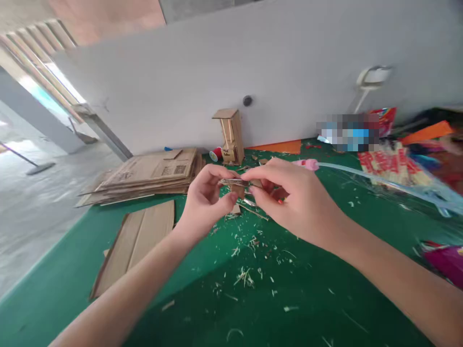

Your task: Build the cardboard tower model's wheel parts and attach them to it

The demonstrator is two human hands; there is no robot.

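Between my two hands is a small piece of cardboard (238,190), held edge-on above the green table. My left hand (208,197) pinches its left end with thumb and forefinger. From the other side, the fingertips of my right hand (289,193) close on its right end. Part of the piece is hidden by the fingers. Just behind the hands, a small cardboard structure (232,137) with a flat top stands upright against the wall. Under my hands lie thin sticks and cardboard bits, with a thin stick (255,211) showing.
A stack of flattened cardboard (155,173) lies at the back left, with a loose cardboard sheet (139,238) nearer. Shavings (246,277) litter the green table (202,308). A pink-ended glue gun or similar tool (309,165), red-and-white packets (398,166) and plastic wrapping are at right.
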